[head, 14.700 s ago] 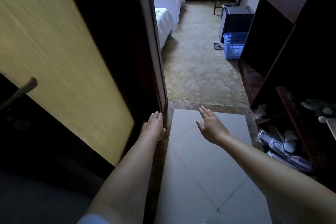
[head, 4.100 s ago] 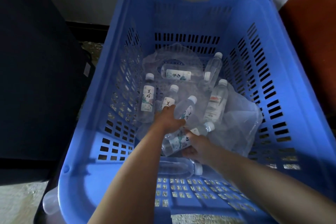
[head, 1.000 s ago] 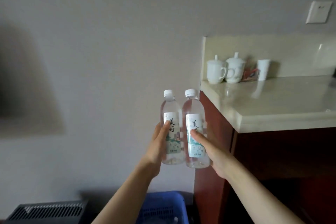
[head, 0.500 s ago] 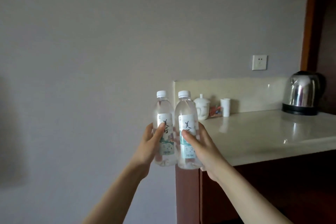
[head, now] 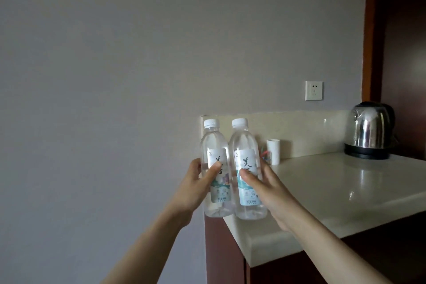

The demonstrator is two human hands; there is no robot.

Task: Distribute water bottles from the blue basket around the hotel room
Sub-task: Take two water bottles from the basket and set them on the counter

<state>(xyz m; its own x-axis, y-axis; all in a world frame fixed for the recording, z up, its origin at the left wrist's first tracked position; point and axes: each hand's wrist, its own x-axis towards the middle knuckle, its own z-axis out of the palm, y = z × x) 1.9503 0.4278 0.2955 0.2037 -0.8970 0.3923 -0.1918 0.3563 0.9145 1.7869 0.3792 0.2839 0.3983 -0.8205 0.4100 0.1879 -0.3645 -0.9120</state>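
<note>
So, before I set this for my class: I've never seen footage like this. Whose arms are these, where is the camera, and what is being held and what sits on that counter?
No machine here: these are a person's own bare arms. The single picture comes from a wide-angle camera worn on the person's head, looking forward, so the arms reach in from the bottom edge.

The left hand holds one water bottle upright, and the right hand holds a second water bottle upright beside it. Both bottles are clear, with white caps and printed labels, and are raised at the near corner of a pale countertop.

On the countertop stand a steel kettle at the far right and a small white cup by the back edge. Something colourful lies beside the cup, too hidden to name. A wall socket sits above.
</note>
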